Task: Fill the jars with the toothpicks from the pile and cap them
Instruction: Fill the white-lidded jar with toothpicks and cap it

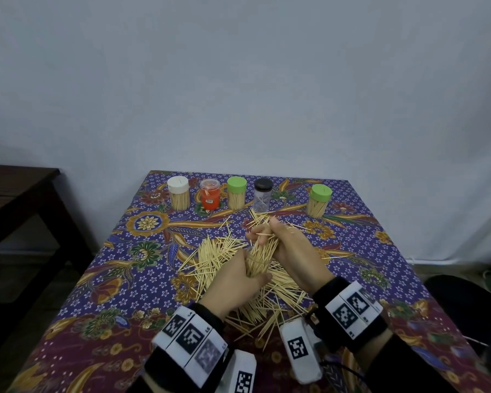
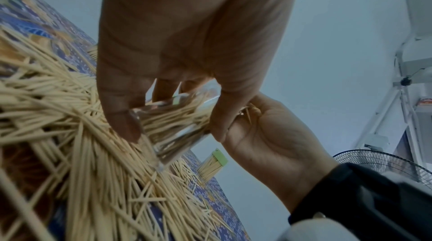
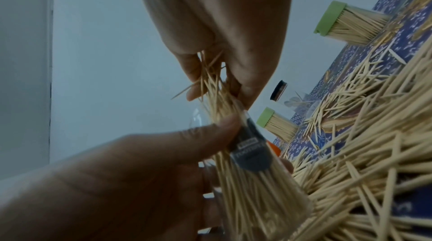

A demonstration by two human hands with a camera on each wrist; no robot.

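- Head view: a table covered by a patterned cloth in blue, maroon and gold stands against a plain pale wall; a dark wooden bench is at the left, on a dim floor.
- Head view: five capped jars line the far edge: a white-capped jar, an orange jar, a green-capped jar, a dark-capped jar and, apart to the right, a second green-capped jar.
- Head view: the toothpick pile spreads over the cloth's middle, and above it the left hand curls round a clear jar tilted away from the person; the right hand pinches a bundle of toothpicks at the jar's mouth.
- Left wrist view: thumb and fingers of the left hand wrap the clear jar, already holding many toothpicks; the right hand lies just beyond. The toothpick pile lies on the cloth; a standing fan and pale shelving occupy the room's right side.
- Right wrist view: the right hand closes its fingertips on the bundle entering the clear jar, which bears a dark label and is held by the left hand.
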